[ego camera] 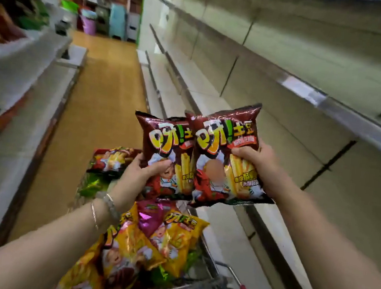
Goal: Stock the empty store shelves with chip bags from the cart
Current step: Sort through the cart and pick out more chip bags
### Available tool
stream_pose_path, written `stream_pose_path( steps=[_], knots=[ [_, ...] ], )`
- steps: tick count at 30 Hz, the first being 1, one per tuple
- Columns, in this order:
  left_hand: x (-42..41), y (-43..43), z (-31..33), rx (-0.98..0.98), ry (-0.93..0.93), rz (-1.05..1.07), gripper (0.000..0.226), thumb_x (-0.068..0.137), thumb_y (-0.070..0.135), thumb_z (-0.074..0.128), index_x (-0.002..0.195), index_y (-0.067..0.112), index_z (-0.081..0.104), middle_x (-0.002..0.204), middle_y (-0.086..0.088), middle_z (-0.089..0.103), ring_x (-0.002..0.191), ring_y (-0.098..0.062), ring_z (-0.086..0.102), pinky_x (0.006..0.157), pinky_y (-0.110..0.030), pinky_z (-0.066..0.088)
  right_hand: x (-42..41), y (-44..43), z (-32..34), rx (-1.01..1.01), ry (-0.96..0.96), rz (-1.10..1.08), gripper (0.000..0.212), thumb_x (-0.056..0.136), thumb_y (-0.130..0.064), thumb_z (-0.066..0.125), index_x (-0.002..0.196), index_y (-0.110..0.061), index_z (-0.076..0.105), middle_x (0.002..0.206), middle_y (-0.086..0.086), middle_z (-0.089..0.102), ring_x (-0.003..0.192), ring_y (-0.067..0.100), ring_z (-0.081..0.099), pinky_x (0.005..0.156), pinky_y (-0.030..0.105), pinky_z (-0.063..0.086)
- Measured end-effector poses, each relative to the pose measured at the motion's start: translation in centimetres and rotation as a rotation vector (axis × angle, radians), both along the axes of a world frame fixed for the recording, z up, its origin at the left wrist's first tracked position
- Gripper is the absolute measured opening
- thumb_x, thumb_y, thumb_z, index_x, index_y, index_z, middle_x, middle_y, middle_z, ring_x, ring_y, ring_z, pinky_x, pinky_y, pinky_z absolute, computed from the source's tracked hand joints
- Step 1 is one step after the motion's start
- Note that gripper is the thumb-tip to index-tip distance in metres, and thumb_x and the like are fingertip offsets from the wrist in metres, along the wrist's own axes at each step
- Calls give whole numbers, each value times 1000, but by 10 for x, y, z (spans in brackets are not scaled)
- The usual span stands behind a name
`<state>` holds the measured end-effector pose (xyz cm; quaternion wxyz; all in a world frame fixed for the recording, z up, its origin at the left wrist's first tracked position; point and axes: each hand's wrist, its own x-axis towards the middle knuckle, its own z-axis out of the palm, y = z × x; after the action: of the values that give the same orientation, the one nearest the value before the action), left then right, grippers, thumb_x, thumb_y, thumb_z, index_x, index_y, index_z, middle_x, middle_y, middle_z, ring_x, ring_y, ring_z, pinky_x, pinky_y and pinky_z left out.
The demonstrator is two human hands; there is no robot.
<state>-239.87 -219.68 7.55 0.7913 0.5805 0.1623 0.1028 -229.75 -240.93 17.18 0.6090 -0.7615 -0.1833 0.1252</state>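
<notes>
The cart [193,286] stands in the aisle, near the camera, just left of the empty shelves [313,70]. Chip bags [138,246] lie piled in it. Above the pile, two bags overlap, the right bag [228,158] before the left bag [166,155]. Stocked shelving [9,26] runs along the aisle's left.

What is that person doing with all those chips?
A person is stocking shelves. The left hand holds one dark red chip bag and the right hand holds another, lifted above a cart full of yellow bags. The shelves on the right are bare.
</notes>
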Motion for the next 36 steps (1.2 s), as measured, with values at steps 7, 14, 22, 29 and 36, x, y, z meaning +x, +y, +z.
stream_pose_path(
  steps=[7, 14, 22, 29, 36],
  knots=[
    [-45, -141, 52, -37, -104, -231, 38, 83, 19, 70, 118, 14, 56, 103, -11, 72, 88, -29, 71, 83, -45, 56, -120, -149, 49, 24, -72, -226, 50, 67, -19, 79, 111, -11, 56, 86, 6, 73, 72, 22, 70, 65, 32, 58],
    [-114, -270, 96, 47, -178, -507, 55, 74, 29, 78, 120, 10, 54, 101, -12, 72, 86, -30, 72, 83, -46, 57, -264, -277, 94, -5, -147, -479, 68, 58, -32, 84, 118, -14, 55, 98, 8, 73, 85, 28, 71, 79, 43, 57],
    [-183, -404, 169, 35, -311, -863, 20, 82, 25, 66, 99, 16, 60, 74, -2, 75, 60, -16, 71, 50, -23, 55, -402, -396, 142, 293, -175, -882, 33, 67, -22, 73, 91, 0, 67, 70, 12, 72, 56, 21, 69, 52, 31, 57],
    [-194, -480, 219, 165, -278, -1058, 58, 73, 43, 76, 113, 2, 64, 95, -17, 73, 77, -25, 72, 70, -34, 60, -459, -470, 155, 342, -134, -1101, 27, 77, -19, 70, 97, -2, 66, 79, 15, 71, 62, 25, 69, 56, 34, 58],
    [-162, -542, 250, 183, -260, -1147, 41, 76, 43, 73, 98, 9, 68, 88, -10, 75, 71, -22, 71, 75, -38, 58, -452, -546, 178, 311, -237, -1287, 8, 81, -21, 67, 83, -14, 64, 66, 8, 68, 56, 21, 66, 53, 30, 56]
  ],
)
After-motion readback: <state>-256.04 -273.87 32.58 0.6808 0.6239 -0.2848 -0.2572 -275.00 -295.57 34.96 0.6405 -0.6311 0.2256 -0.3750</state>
